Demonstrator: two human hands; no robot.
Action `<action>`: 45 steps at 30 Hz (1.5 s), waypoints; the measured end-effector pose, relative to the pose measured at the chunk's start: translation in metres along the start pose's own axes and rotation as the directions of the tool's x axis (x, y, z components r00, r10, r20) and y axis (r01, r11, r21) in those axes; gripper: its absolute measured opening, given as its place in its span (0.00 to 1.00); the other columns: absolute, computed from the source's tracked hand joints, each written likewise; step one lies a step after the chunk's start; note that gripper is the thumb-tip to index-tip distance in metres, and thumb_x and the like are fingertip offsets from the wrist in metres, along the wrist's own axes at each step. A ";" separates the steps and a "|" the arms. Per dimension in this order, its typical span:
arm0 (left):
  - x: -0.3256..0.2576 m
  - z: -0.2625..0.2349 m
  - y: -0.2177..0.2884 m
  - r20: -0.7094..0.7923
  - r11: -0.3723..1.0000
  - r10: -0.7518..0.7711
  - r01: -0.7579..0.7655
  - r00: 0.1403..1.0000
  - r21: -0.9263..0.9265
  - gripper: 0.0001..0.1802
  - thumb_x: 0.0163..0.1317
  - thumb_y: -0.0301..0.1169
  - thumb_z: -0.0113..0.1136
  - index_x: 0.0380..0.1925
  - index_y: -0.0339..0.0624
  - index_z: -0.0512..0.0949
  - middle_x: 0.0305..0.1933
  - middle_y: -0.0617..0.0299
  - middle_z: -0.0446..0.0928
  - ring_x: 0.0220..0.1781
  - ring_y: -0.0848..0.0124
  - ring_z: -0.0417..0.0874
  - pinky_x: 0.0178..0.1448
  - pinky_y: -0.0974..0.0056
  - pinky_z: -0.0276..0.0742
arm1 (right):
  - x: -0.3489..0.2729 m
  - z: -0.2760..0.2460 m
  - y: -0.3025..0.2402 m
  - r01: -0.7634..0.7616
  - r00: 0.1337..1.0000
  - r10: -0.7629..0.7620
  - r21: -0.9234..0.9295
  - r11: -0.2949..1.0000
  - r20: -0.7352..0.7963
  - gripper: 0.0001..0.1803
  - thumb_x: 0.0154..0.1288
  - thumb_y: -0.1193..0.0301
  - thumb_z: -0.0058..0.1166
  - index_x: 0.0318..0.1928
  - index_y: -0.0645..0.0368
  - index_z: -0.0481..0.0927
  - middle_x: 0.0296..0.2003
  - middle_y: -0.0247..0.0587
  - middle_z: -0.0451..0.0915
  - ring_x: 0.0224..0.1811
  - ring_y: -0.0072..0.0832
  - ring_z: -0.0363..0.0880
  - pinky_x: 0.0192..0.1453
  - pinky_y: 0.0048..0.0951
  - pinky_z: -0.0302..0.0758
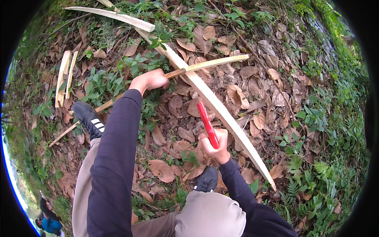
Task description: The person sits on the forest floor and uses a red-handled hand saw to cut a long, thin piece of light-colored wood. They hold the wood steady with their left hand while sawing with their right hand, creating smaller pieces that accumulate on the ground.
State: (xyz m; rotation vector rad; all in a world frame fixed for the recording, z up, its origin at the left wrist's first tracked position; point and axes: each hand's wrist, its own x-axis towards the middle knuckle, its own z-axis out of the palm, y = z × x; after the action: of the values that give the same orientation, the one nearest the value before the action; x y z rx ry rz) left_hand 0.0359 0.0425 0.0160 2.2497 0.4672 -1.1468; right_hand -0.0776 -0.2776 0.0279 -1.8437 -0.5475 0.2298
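Note:
My left hand (152,81) is closed round a thin wooden stick (217,62), whose pale right part lies across a long pale timber strip (213,100). The stick's darker part runs back left behind my forearm, toward my left shoe (89,118). Lower and to the right, my right hand (216,145) is wrapped round a tool with a bright red shaft (207,122). It points up and away from me, just left of the strip. Its far end is blurred against the leaves, so the kind of tool cannot be made out.
Dry brown leaves (162,170) and green plants cover the ground. Another pale timber piece (114,15) lies at the far left, with short split pieces (63,77) nearer. My right shoe (206,179) is below my right hand. A person in blue (51,225) is at lower left.

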 end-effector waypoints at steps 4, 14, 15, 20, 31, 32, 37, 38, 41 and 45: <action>-0.006 0.010 0.011 -0.032 0.999 0.014 -0.012 0.999 0.052 0.25 0.44 0.38 0.63 0.41 0.32 0.83 0.48 0.42 0.82 0.48 0.51 0.83 0.52 0.54 0.76 | -0.044 -0.021 -0.016 -0.029 0.998 0.031 0.045 0.999 -0.048 0.16 0.45 0.78 0.57 0.14 0.57 0.62 0.09 0.36 0.60 0.08 0.34 0.64 0.17 0.32 0.60; 0.001 -0.001 -0.008 -0.053 1.000 0.011 -0.011 0.999 -0.005 0.21 0.45 0.38 0.62 0.35 0.31 0.83 0.36 0.46 0.83 0.36 0.55 0.82 0.44 0.55 0.75 | -0.009 -0.002 -0.003 0.053 0.999 -0.053 -0.010 0.999 0.004 0.13 0.49 0.77 0.58 0.16 0.57 0.67 0.10 0.35 0.64 0.09 0.31 0.67 0.18 0.30 0.63; -0.006 0.003 -0.002 -0.076 1.000 -0.015 0.015 0.997 -0.011 0.23 0.45 0.38 0.62 0.39 0.31 0.82 0.39 0.44 0.83 0.39 0.54 0.83 0.45 0.55 0.76 | -0.036 -0.013 -0.007 0.026 1.000 -0.026 -0.001 1.000 -0.007 0.11 0.47 0.77 0.58 0.17 0.57 0.68 0.10 0.34 0.65 0.10 0.33 0.68 0.20 0.29 0.65; 0.010 0.012 -0.007 -0.095 0.991 0.127 -0.121 0.987 0.061 0.21 0.46 0.39 0.63 0.33 0.31 0.83 0.35 0.43 0.82 0.36 0.54 0.83 0.42 0.55 0.76 | 0.016 0.005 0.007 -0.056 0.997 0.061 0.091 0.994 -0.045 0.14 0.52 0.75 0.59 0.17 0.59 0.68 0.10 0.35 0.63 0.08 0.27 0.62 0.17 0.31 0.58; -0.009 0.006 0.012 -0.035 0.999 -0.009 0.011 0.999 0.044 0.25 0.47 0.38 0.61 0.45 0.34 0.83 0.53 0.42 0.81 0.53 0.52 0.82 0.57 0.55 0.75 | -0.014 0.004 -0.002 0.081 0.991 -0.073 0.068 0.994 -0.108 0.14 0.49 0.79 0.58 0.16 0.57 0.66 0.10 0.34 0.63 0.09 0.29 0.68 0.19 0.29 0.64; -0.012 0.001 0.013 -0.032 0.999 -0.015 0.016 0.999 0.038 0.24 0.47 0.38 0.61 0.43 0.34 0.84 0.51 0.42 0.82 0.52 0.52 0.83 0.55 0.55 0.76 | 0.002 0.008 0.011 0.050 0.998 -0.050 -0.001 0.999 -0.044 0.10 0.49 0.78 0.57 0.17 0.59 0.70 0.10 0.36 0.66 0.09 0.29 0.70 0.18 0.31 0.64; -0.002 -0.004 0.008 -0.038 0.998 0.037 -0.035 0.999 0.060 0.24 0.45 0.39 0.63 0.40 0.35 0.84 0.46 0.43 0.84 0.46 0.54 0.85 0.51 0.56 0.77 | 0.056 0.036 0.005 -0.011 0.998 0.014 0.048 0.999 -0.063 0.08 0.51 0.77 0.58 0.19 0.61 0.73 0.11 0.39 0.68 0.10 0.28 0.69 0.19 0.29 0.64; -0.001 0.000 0.006 -0.043 0.999 0.027 -0.025 0.999 0.044 0.24 0.45 0.39 0.63 0.41 0.34 0.84 0.47 0.43 0.84 0.47 0.54 0.84 0.52 0.56 0.77 | 0.030 0.028 0.002 -0.004 0.999 0.004 0.010 1.000 -0.044 0.07 0.50 0.77 0.58 0.20 0.62 0.74 0.11 0.39 0.68 0.10 0.28 0.70 0.19 0.29 0.65; -0.012 0.002 0.009 -0.087 0.999 0.022 -0.020 0.996 0.025 0.27 0.43 0.38 0.62 0.44 0.33 0.83 0.50 0.43 0.82 0.51 0.52 0.83 0.56 0.56 0.76 | -0.046 -0.004 -0.007 0.016 0.997 -0.017 -0.018 1.000 -0.070 0.09 0.47 0.79 0.56 0.17 0.60 0.69 0.11 0.36 0.65 0.09 0.30 0.68 0.19 0.29 0.64; -0.004 0.002 0.004 -0.009 0.998 0.010 -0.009 1.000 0.056 0.25 0.44 0.39 0.62 0.42 0.35 0.84 0.50 0.42 0.83 0.52 0.51 0.83 0.57 0.56 0.76 | -0.018 -0.003 -0.005 -0.029 0.997 0.025 -0.062 0.998 -0.068 0.12 0.48 0.77 0.58 0.16 0.57 0.68 0.10 0.37 0.64 0.09 0.33 0.66 0.18 0.33 0.62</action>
State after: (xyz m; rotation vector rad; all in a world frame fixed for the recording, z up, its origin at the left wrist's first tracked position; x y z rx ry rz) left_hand 0.0350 0.0381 0.0195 2.3030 0.4329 -1.1588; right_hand -0.0937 -0.2876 0.0317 -1.9139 -0.4884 0.1693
